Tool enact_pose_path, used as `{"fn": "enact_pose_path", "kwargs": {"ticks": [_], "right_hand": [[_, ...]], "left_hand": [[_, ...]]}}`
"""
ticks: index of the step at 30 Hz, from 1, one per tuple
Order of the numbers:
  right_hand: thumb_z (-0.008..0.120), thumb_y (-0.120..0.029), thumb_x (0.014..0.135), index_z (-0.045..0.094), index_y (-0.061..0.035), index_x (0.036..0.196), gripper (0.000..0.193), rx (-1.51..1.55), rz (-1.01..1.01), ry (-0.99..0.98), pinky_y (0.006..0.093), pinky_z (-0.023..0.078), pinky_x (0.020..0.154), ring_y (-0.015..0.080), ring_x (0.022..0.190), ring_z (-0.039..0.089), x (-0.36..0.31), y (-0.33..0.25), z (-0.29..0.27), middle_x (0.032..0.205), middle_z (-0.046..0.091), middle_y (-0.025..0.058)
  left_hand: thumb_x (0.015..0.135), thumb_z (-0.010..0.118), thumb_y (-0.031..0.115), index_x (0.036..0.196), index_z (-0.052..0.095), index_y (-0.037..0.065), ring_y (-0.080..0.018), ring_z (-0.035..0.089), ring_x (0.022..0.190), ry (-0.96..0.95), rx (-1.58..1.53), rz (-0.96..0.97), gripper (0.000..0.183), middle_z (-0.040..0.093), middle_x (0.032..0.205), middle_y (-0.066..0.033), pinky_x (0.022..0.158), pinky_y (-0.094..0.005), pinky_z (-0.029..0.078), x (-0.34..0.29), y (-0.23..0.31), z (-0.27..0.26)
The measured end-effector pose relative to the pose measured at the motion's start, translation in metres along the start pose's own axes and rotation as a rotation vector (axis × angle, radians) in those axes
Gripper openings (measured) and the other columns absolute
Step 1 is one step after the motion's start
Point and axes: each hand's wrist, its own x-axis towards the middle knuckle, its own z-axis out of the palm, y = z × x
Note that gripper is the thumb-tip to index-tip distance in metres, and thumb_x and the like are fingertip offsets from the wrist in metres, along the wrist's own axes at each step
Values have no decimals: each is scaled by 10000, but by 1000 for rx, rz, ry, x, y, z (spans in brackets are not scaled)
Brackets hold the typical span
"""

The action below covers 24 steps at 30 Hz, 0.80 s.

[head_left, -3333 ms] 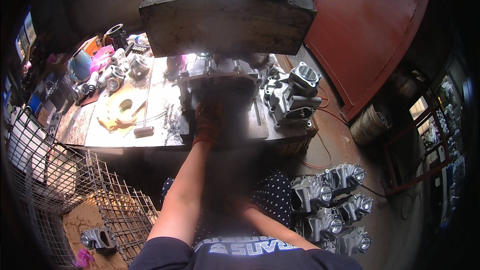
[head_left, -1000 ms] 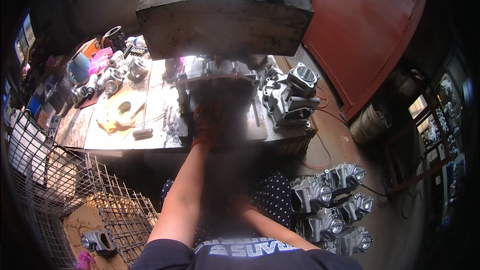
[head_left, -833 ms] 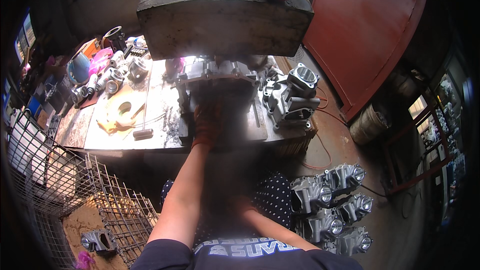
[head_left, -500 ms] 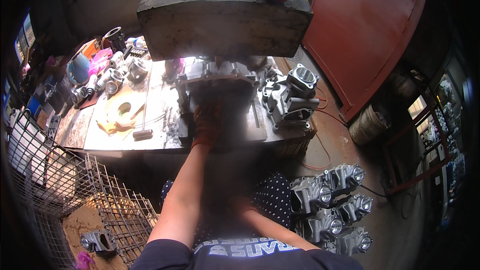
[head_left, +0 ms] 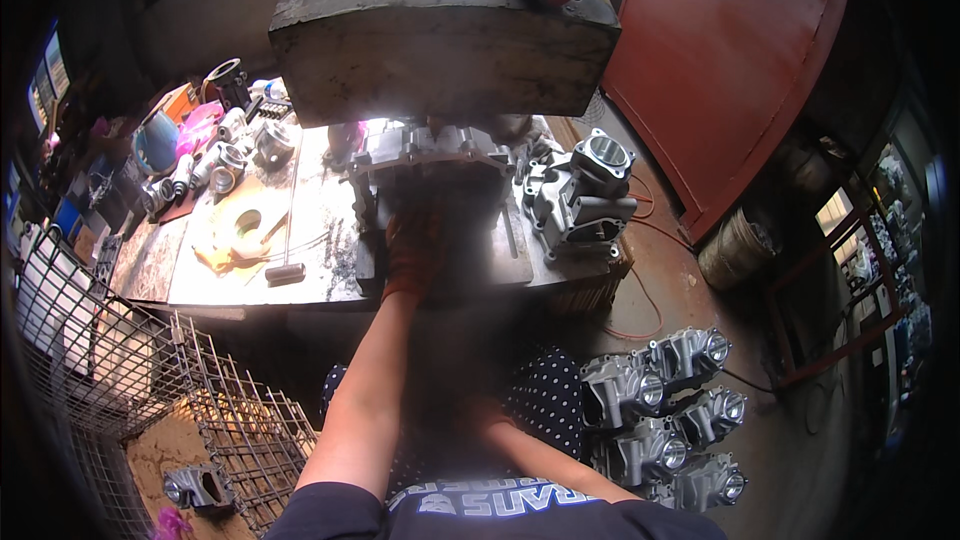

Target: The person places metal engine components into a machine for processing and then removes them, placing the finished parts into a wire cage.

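Bright workbench (head_left: 318, 185) beneath casing (head_left: 425, 147), near red panel (head_left: 730, 60)

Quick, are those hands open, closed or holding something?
Left hand, reddish-orange gloved: by the silver-grey metal casting; grip can't be told.
Right hand: low, in dark blur; can't be told either.

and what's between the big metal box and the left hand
In the head view, a silvery metal part shows between the metal box and left hand; shadow hides whether the hand touches it.

Smooth silvery metal casting (head_left: 435, 148), rough scuffed housing (head_left: 440, 65), matt reddish glove (head_left: 410, 258) (it looks like cloth), smooth red panel (head_left: 725, 60)
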Motion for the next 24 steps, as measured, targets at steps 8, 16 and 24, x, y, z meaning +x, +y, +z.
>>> {"fn": "enact_pose_path", "kwargs": {"ticks": [8,16,24], "right_hand": [[641,-289,766,708,-73,933,282,-12,-23,-3,439,512,782,336,883,663,7,7,7,927,679,186],[634,-309,783,701,-82,947,289,39,6,-66,447,503,809,344,907,654,5,5,8,943,675,187],[590,-352,827,689,-89,984,322,-16,-55,-112,442,498,837,343,960,636,13,14,18,1003,662,183]], "left_hand": [[800,614,293,1317,485,123,-236,495,1196,1,-5,3,560,564,1237,-88,1097,-425,257,4,4,-4],[823,618,356,1328,470,108,-226,516,1170,44,56,38,582,581,1215,-97,1077,-422,289,1,3,-1],[791,645,356,1348,445,117,-282,486,1181,-13,27,-1,638,548,1228,-123,1060,-454,284,-2,4,-2]]}}
